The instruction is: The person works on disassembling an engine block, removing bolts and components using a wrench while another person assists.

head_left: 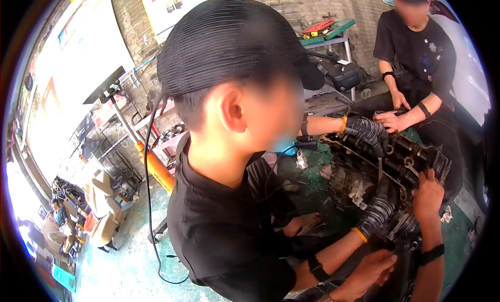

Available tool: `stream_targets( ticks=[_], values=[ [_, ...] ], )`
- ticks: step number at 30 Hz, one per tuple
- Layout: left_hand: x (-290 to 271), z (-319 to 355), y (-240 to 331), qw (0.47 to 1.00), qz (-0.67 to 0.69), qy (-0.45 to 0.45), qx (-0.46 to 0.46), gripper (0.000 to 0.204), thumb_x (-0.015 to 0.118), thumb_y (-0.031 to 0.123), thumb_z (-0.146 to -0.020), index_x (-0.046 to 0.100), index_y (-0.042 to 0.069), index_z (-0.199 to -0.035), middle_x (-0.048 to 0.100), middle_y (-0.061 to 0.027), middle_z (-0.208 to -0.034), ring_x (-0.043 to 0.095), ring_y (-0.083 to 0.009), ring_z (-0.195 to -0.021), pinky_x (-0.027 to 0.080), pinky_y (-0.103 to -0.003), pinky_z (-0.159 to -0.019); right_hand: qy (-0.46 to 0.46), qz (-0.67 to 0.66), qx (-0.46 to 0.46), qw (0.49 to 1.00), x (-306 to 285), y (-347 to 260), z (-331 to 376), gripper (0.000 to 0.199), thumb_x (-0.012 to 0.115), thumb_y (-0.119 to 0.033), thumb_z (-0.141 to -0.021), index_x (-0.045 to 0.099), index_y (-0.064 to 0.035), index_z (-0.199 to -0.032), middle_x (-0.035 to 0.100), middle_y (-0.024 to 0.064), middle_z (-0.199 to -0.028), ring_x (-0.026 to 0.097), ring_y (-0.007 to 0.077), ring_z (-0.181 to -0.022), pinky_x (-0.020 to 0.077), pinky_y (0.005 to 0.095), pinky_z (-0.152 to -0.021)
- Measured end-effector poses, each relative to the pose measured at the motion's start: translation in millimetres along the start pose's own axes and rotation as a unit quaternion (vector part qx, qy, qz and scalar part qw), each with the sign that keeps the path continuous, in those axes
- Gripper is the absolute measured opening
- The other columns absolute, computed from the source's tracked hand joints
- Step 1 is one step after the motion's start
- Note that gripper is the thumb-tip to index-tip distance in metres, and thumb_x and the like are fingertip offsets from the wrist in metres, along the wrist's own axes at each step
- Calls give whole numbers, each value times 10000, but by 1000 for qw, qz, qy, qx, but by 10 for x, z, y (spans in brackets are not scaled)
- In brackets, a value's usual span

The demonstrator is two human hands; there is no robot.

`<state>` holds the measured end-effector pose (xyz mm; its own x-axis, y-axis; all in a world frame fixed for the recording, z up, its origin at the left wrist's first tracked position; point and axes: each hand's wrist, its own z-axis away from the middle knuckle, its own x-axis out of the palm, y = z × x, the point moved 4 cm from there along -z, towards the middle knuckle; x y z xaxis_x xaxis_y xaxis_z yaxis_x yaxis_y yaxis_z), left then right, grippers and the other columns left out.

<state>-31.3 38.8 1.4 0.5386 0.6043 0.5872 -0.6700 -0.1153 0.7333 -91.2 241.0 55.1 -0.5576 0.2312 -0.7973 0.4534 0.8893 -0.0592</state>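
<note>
A dirty dark engine [401, 161] sits low on the floor at the right. My right hand [427, 191], with a black wristband, grips the engine's near edge, fingers curled over it. My left hand [371, 271] lies lower, fingers stretched out against the engine's dark side, holding nothing. A co-worker in a black mesh cap [229, 41] crouches right in front of me. Both of this person's gloved hands are on the engine, one glove [367, 133] on top and the other glove [379, 208] just above my left hand.
A second person [416, 57] sits behind the engine at the top right, holding a small tool [388, 112] over it. A metal cart with red and green cases [328, 31] stands at the brick wall. An orange jack stand [156, 169] and a hanging black cable [148, 198] are at the left.
</note>
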Motion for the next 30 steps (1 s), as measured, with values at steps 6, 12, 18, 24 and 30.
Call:
stream_targets(
  ticks=[6, 12, 18, 24, 30],
  values=[
    [-25, 0, -76, 1000, 3, -16, -7, 218, 630, 287, -895, 568, 92, -820, 566, 7, -669, 531, -65, -526, 424, -202, -464, 3, -7, 9, 1000, -44, 6, 14, 373, 757, -12, -579, 592, -14, -913, 546, 134, -995, 594, 329, -880, 485, 423, -723],
    [-168, -275, -275, 999, -10, -46, 18, 258, 614, 328, -896, 556, 90, -977, 542, 31, -746, 517, -60, -591, 408, -198, -493, -43, 13, 19, 999, -57, -44, -14, 371, 753, -62, -633, 608, -30, -972, 556, 123, -1007, 603, 321, -897, 482, 418, -750],
    [-146, -228, -214, 999, 20, -50, 4, 243, 604, 294, -910, 551, 61, -956, 543, 18, -740, 518, -61, -592, 416, -197, -493, -55, 27, 11, 998, -72, -51, -26, 414, 753, -109, -663, 620, -44, -1049, 554, 106, -1021, 613, 297, -891, 493, 391, -740],
    [-122, -203, -157, 998, 31, -54, -3, 185, 597, 232, -920, 574, 54, -968, 581, -4, -757, 531, -73, -601, 419, -199, -512, -38, 75, -10, 996, -66, -14, -1, 340, 754, -185, -689, 606, -64, -970, 557, 77, -980, 618, 240, -850, 506, 343, -713],
    [-138, -188, -148, 999, 27, -33, -16, 201, 606, 233, -915, 566, 46, -977, 585, -5, -765, 535, -74, -604, 425, -203, -512, -61, 76, -4, 995, -37, -33, -12, 330, 748, -207, -704, 610, -65, -967, 562, 73, -997, 620, 237, -864, 507, 343, -723]
  ],
)
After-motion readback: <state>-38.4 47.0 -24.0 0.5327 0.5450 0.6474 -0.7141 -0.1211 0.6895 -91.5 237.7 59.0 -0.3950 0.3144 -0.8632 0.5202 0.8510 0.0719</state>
